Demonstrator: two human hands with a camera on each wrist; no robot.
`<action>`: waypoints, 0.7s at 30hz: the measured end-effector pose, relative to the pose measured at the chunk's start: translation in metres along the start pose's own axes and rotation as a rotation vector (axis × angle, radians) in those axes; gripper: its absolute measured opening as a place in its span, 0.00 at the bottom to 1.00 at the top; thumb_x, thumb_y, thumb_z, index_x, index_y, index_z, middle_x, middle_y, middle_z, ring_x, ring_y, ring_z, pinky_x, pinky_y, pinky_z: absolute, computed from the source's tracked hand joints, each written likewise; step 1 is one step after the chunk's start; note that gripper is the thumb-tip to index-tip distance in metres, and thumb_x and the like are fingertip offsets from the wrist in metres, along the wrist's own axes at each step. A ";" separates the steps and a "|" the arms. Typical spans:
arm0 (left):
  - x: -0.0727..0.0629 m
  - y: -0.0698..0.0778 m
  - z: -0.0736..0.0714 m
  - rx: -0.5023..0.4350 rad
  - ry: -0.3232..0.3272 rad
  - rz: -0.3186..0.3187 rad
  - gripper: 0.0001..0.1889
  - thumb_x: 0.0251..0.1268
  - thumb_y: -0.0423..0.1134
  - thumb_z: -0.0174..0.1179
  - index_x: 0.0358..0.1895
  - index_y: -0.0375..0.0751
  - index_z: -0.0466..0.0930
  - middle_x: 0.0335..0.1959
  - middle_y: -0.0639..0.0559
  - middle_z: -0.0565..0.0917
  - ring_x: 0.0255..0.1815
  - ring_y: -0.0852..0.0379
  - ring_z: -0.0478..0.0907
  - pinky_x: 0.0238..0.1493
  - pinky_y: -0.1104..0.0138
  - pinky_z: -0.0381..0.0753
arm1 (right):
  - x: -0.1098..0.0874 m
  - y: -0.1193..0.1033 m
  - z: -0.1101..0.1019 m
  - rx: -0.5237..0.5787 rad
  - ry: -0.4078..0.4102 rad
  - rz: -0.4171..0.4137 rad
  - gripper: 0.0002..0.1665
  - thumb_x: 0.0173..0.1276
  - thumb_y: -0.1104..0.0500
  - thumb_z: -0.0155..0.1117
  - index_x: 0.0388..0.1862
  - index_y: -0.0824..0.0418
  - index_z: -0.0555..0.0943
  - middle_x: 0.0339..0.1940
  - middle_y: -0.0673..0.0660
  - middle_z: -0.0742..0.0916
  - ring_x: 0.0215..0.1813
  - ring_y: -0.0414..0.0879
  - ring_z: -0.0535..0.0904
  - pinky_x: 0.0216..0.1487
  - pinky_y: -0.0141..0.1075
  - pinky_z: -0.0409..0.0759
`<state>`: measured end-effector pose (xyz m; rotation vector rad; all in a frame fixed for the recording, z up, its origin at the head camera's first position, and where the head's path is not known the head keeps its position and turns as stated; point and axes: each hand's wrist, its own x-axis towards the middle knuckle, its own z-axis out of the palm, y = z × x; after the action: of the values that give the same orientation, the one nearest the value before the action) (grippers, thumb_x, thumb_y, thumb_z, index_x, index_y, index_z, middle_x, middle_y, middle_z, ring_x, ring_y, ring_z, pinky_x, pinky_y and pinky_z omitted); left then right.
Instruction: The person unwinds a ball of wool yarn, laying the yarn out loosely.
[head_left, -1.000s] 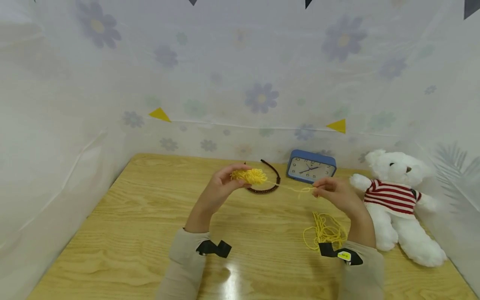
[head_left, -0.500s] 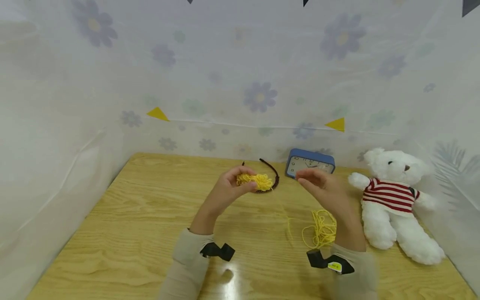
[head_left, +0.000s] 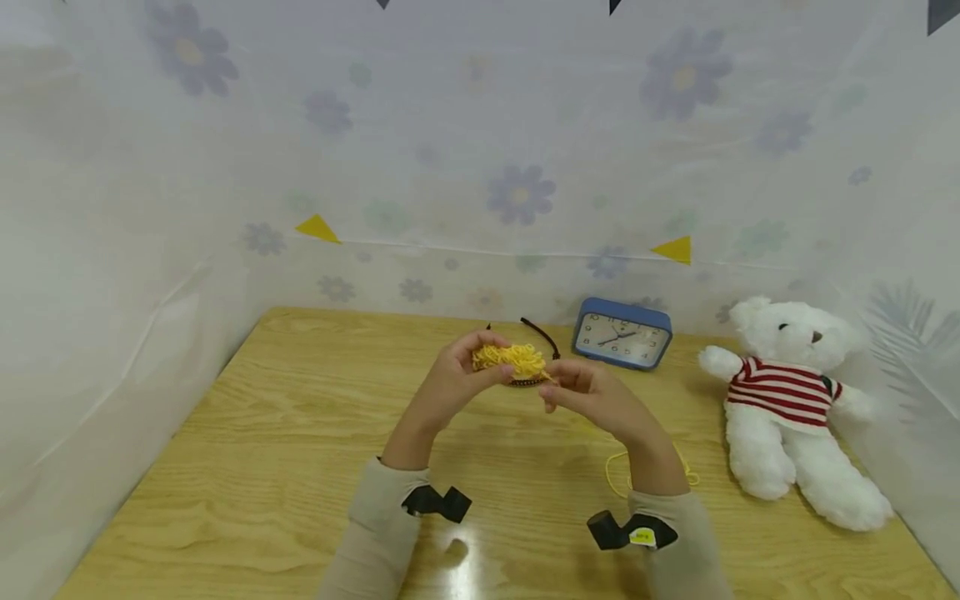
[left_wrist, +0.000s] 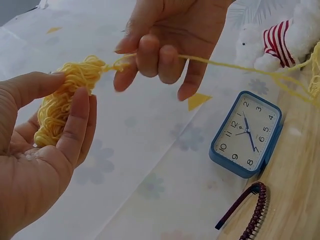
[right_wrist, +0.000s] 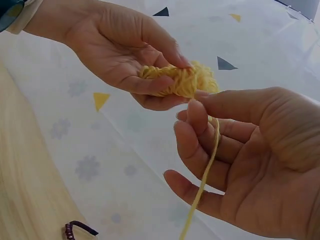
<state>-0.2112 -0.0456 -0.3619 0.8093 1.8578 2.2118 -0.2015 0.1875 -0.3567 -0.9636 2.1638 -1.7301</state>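
A looped bundle of yellow yarn (left_wrist: 65, 100) is held above the table by my left hand (head_left: 450, 379), thumb on one side and fingers on the other. My right hand (head_left: 600, 396) has come up to the bundle's right end; in the right wrist view its thumb and forefinger pinch the yarn strand (right_wrist: 205, 175) right beside the loops. In the left wrist view the strand runs on past the right hand's curled fingers toward a loose yellow yarn pile (head_left: 618, 475) on the table, mostly hidden behind the right forearm in the head view.
Behind the hands lies a dark braided headband (head_left: 543, 333), partly covered. A blue alarm clock (head_left: 622, 333) stands at the back of the wooden table (head_left: 300, 417). To the right sits a white teddy bear (head_left: 783, 408) in a striped sweater. Patterned sheeting (head_left: 420, 150) walls the table.
My right hand, which held the strand out to the right, let it drop and moved left to pinch it close to the bundle. My left hand keeps its hold, shifted slightly right.
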 end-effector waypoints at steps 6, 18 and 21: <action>-0.002 0.001 -0.006 0.012 0.047 -0.003 0.15 0.65 0.29 0.59 0.53 0.31 0.72 0.49 0.42 0.74 0.41 0.44 0.79 0.48 0.57 0.81 | -0.013 -0.003 -0.019 -0.079 0.098 -0.010 0.11 0.74 0.64 0.51 0.40 0.69 0.81 0.19 0.55 0.78 0.41 0.41 0.80 0.48 0.32 0.78; -0.005 0.003 -0.015 0.009 0.072 0.035 0.13 0.65 0.31 0.59 0.51 0.34 0.72 0.50 0.45 0.74 0.38 0.54 0.79 0.48 0.59 0.80 | -0.044 -0.011 -0.055 0.452 0.616 -0.236 0.14 0.74 0.65 0.49 0.36 0.68 0.82 0.18 0.54 0.80 0.27 0.44 0.78 0.42 0.33 0.80; -0.005 0.003 -0.017 0.005 0.086 0.038 0.13 0.65 0.31 0.59 0.51 0.34 0.72 0.48 0.45 0.74 0.39 0.49 0.79 0.50 0.52 0.79 | -0.050 -0.013 -0.064 0.650 0.765 -0.324 0.13 0.72 0.67 0.51 0.34 0.73 0.81 0.16 0.58 0.79 0.23 0.47 0.77 0.37 0.35 0.81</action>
<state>-0.2142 -0.0636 -0.3619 0.7674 1.9020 2.3009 -0.1932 0.2667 -0.3379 -0.5269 1.5500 -3.0682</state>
